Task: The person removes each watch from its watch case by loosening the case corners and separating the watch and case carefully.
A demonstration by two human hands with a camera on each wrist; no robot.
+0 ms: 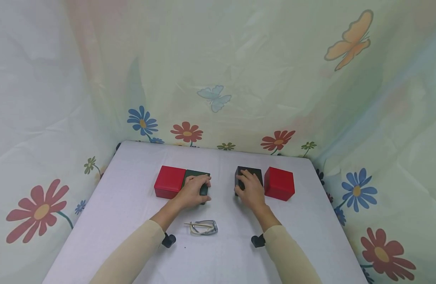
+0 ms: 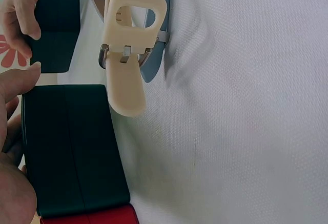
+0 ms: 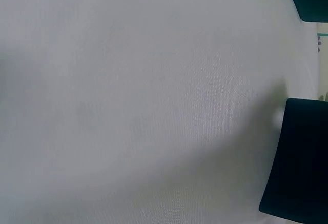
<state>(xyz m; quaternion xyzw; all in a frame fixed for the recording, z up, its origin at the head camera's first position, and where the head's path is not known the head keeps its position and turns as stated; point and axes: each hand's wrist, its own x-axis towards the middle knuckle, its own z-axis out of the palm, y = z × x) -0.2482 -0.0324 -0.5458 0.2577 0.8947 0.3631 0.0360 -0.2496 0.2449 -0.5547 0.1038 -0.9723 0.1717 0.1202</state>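
Note:
My left hand (image 1: 193, 192) grips a dark green box (image 1: 194, 172), fingers over its top and thumb at its right front. In the left wrist view the same box (image 2: 77, 147) shows a seam along its side, with the left hand (image 2: 13, 172) against it. Across a gap, my right hand (image 1: 252, 191) holds a second dark green box (image 1: 256, 171), its fingers spread over the top. Part of that box (image 3: 300, 162) appears in the right wrist view, where the right hand is out of sight. Nearer the body lie buckled straps, one beige (image 2: 136, 29) and one blue-grey (image 2: 152, 67).
A red box (image 1: 170, 181) touches the left green box on its outer side. Another red box (image 1: 279, 184) stands just right of the right green box, slightly turned. All rest on a white-covered table (image 1: 225, 260), with a flowered curtain (image 1: 260, 79) around it.

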